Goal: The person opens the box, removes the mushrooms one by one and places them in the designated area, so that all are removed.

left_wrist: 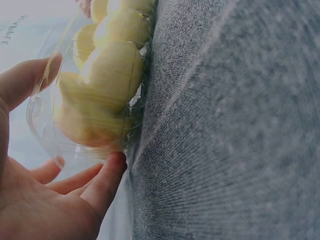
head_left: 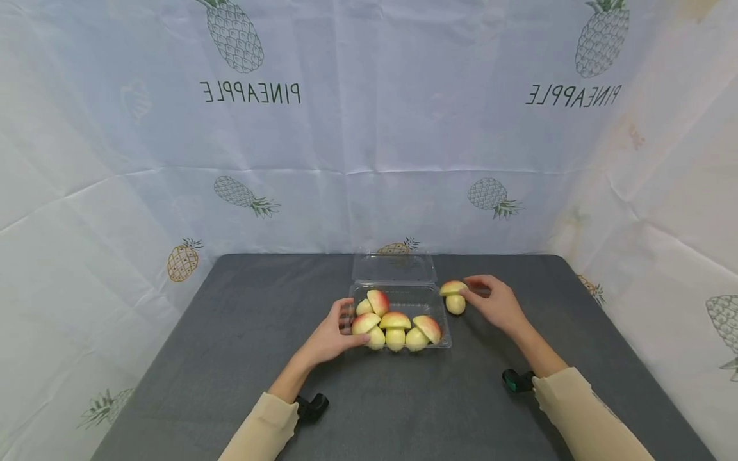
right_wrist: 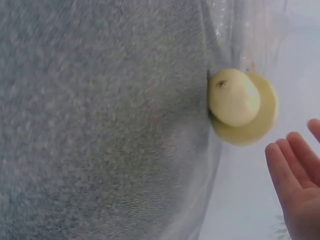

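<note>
A clear plastic clamshell box (head_left: 418, 294) lies on the dark table with its lid (head_left: 392, 267) folded back. Inside it, three toy mushrooms (head_left: 395, 330) with yellow stems and red-yellow caps stand along the front; another mushroom (head_left: 377, 302) is behind them at the left. My left hand (head_left: 325, 336) grips the box's front left corner, thumb on one side and fingers on the other, as the left wrist view shows. Just right of the box is one more mushroom (head_left: 455, 301), stem toward me. Beside its cap is my right hand (head_left: 496, 304), fingers extended and apart from it in the right wrist view.
The grey table (head_left: 242, 358) extends on both sides of the box. A white cloth with pineapple prints (head_left: 392, 141) hangs behind it and along the sides. Black straps with small devices (head_left: 311, 407) sit at both wrists, below cream sleeves (head_left: 262, 426).
</note>
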Motion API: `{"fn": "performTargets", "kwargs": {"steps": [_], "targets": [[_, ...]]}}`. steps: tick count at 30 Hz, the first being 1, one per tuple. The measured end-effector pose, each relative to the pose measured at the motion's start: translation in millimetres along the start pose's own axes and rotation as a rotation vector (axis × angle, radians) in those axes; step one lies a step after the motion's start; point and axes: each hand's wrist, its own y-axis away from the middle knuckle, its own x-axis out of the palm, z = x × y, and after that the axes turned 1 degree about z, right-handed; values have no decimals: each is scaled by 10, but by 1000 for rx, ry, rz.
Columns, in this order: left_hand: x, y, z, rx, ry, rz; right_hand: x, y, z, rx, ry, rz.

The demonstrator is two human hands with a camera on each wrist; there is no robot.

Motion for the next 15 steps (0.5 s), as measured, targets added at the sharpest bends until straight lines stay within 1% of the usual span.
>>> {"fn": "performTargets", "kwargs": {"steps": [7, 15], "targets": [[-1, -9, 12, 2, 6, 2, -6, 59, 115, -15, -12, -6], [-1, -7, 16, 5, 8, 8, -4, 126, 243, -33, -39, 8]]}}
